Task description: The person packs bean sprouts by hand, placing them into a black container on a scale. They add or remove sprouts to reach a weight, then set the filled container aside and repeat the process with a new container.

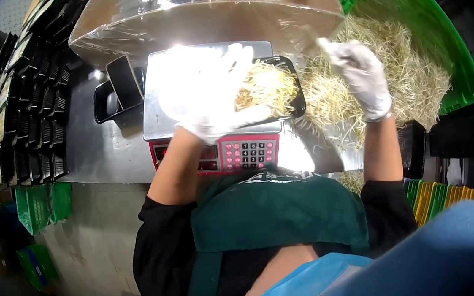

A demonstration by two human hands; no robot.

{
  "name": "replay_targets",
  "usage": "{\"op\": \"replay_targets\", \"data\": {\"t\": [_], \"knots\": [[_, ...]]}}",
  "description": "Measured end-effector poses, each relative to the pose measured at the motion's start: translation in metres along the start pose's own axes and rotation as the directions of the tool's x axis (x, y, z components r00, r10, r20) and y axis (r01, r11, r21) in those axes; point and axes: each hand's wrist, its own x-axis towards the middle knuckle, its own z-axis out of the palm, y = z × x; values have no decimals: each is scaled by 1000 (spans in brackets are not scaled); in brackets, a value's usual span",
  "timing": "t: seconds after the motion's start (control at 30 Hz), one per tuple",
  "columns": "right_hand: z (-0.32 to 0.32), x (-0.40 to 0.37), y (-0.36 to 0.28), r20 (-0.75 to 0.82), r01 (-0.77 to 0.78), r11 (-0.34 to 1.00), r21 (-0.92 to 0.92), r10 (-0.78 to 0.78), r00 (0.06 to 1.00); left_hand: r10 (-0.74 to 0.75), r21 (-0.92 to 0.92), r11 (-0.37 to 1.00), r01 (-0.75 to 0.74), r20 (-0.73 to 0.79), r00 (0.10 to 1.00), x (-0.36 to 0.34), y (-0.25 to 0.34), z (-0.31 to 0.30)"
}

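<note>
A black plastic tray [299, 89] heaped with bean sprouts [268, 87] rests on the metal plate of a weighing scale [162, 59]. My left hand [216, 100], in a white glove, spans the tray's left side, its thumb along the near edge and fingers toward the far edge. Glare washes out much of this hand and the plate. My right hand [362, 74], gloved too, is raised over the large pile of loose bean sprouts [405, 60] to the right. Its fingers are curled in, and I cannot make out what, if anything, they hold.
A green crate [449, 30] lies tipped behind the pile. Stacked black trays [36, 126] line the left. Near the scale, a phone [124, 82] leans in a small black tray [103, 106]. A plastic-wrapped cardboard box [203, 24] stands behind the scale. More black containers [457, 134] sit right.
</note>
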Motion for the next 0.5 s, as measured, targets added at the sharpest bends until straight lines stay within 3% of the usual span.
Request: {"op": "replay_targets", "data": {"t": [0.07,0.13,0.17,0.2,0.27,0.3,0.33,0.4,0.47,0.5], "knots": [[28,8,16,218,307,933,-188,-265,939,-48,-279,959,45,-7,999,-14,-11,-9],[54,17,15,375,453,867,-210,-356,856,-145,-218,967,132,-48,988,-30,-23,-12],[58,20,11,407,459,854,-245,-339,848,-283,-359,899,253,-35,958,-46,-32,-13],[52,15,4,308,499,803,-325,-409,859,-416,-492,793,360,-5,909,-64,-42,-15],[31,3,16,180,366,912,-188,-334,925,-499,-593,743,310,-181,848,-90,-51,-32],[18,-7,18,132,281,953,-112,-266,955,-640,-757,588,286,-218,737,-105,-57,-28],[11,-13,21,97,198,980,-27,-194,976,-634,-673,670,314,-298,713,-118,-77,-28],[24,-18,41,27,55,909,413,-72,997,-516,-407,836,369,-349,782,-116,-80,-39],[52,-7,29,109,126,919,373,-178,978,-414,-609,760,226,-187,891,-85,-63,-24],[70,0,11,192,84,960,268,-139,972,-317,-358,903,237,-182,931,-58,-43,-17]]}}
